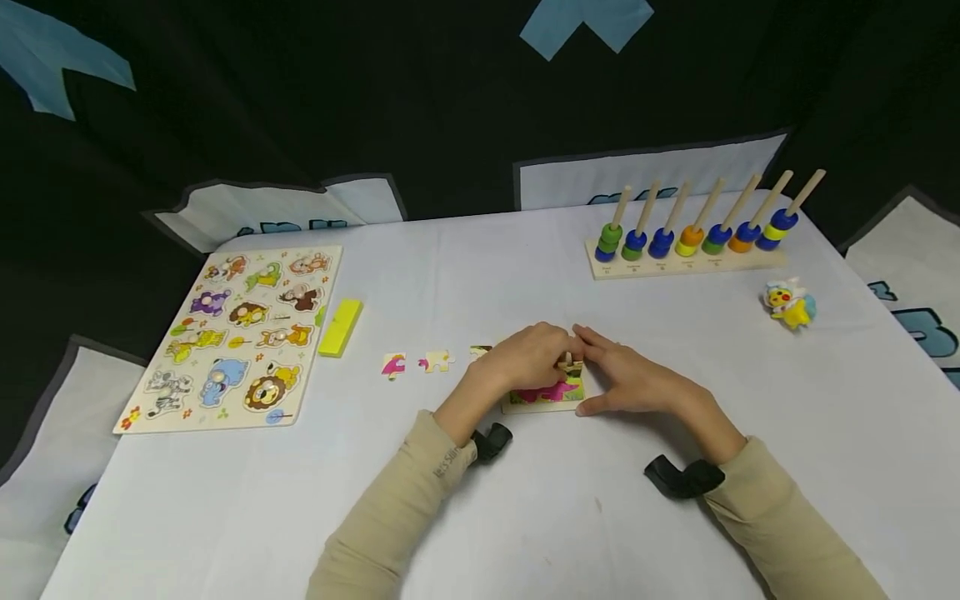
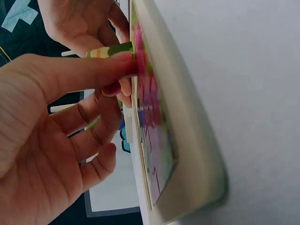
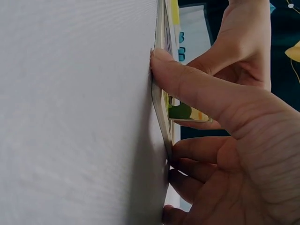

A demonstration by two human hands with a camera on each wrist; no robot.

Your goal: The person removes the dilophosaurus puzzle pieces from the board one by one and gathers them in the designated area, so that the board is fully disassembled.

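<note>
A small wooden jigsaw tray (image 1: 546,407) with a pink picture lies on the white table in front of the person. My left hand (image 1: 528,357) is over it, pinching a green and yellow puzzle piece (image 2: 101,52) between thumb and fingers. That piece stands on edge against the tray's picture in the right wrist view. At the tray's right side, my right hand (image 1: 637,379) holds the frame, thumb (image 3: 176,77) on the near corner and fingers along the farther edge. Left of the tray lie loose pieces: a pink one (image 1: 393,365), a pale one (image 1: 437,360) and one partly hidden by the left hand (image 1: 480,351).
An animal peg puzzle board (image 1: 251,342) lies at the left, a yellow block (image 1: 341,328) beside it. At the back right stands a peg stacker (image 1: 686,266) with coloured rings. A small yellow figure (image 1: 790,303) is near the right edge.
</note>
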